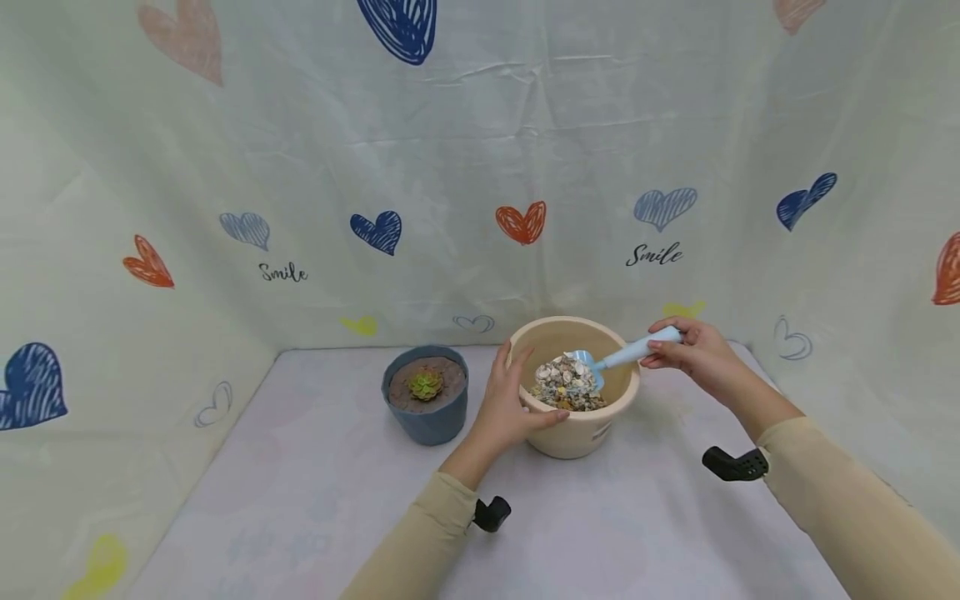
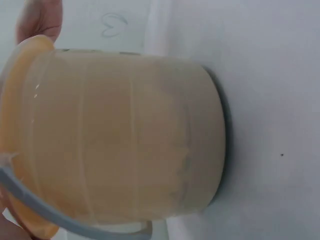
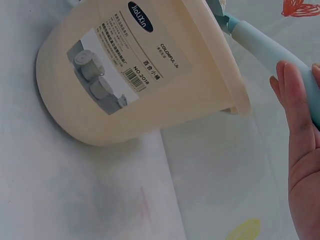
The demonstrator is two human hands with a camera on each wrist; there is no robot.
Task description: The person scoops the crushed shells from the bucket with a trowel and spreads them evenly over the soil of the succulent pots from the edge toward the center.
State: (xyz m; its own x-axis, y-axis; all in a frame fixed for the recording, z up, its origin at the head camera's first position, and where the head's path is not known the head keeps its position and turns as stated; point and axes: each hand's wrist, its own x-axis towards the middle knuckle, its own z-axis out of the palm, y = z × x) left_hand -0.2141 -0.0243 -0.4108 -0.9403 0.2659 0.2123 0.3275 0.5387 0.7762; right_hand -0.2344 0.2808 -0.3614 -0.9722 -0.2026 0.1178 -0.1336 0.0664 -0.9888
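A cream plastic bucket [image 1: 570, 437] stands upright, with a pile of mixed shells and small pebbles [image 1: 564, 385] inside. My left hand [image 1: 504, 408] holds its rim on the near left, thumb along the front edge and fingers at the left side. With my right hand [image 1: 703, 360] I grip the light blue handle of a hand trowel [image 1: 633, 351] between thumb and fingers. The trowel slants down over the right of the rim, its blade inside the bucket and loaded with shells. A printed label [image 3: 117, 67] shows on the bucket's side in the right wrist view.
Left of the bucket stands a blue-grey pot [image 1: 431, 425] with a green succulent [image 1: 425, 384] in brown soil. A grey bucket handle [image 2: 60, 217] hangs along the bucket's side. Behind the white table [image 1: 315, 500] hangs a curtain [image 1: 450, 167] printed with hearts.
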